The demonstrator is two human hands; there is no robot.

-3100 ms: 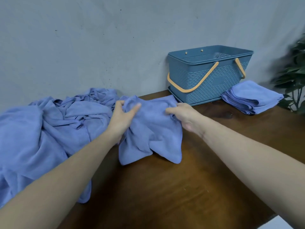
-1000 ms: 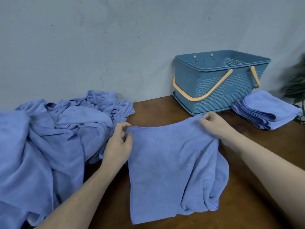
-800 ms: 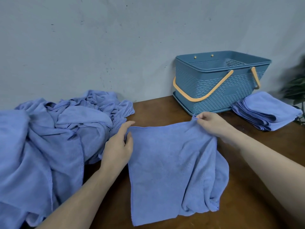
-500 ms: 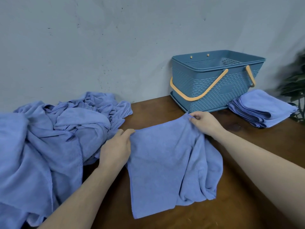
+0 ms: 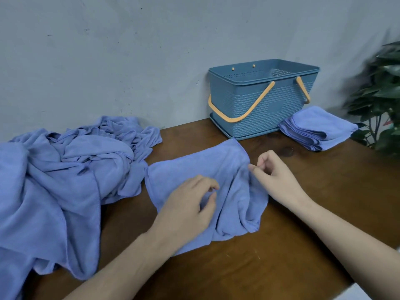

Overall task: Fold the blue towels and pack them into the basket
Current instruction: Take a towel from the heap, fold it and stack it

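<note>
Left hand (image 5: pixel 190 204) rests on the towel (image 5: pixel 194 167), fingers loosely curled, gripping nothing; right hand (image 5: pixel 272 172) pinches its right edge. The towel lies rumpled on the tabletop (image 5: pixel 281 245) beneath both hands, between pile (image 5: pixel 54 180) and basket (image 5: pixel 263 98). Judged light, limp, non-slippery: best taken at the corners.

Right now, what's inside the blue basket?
The blue woven-pattern plastic basket with orange handles shows only its perforated far inner wall; no towel shows above the rim. Its near wall hides the floor. The stack of folded blue towels lies on the table beside it.
</note>
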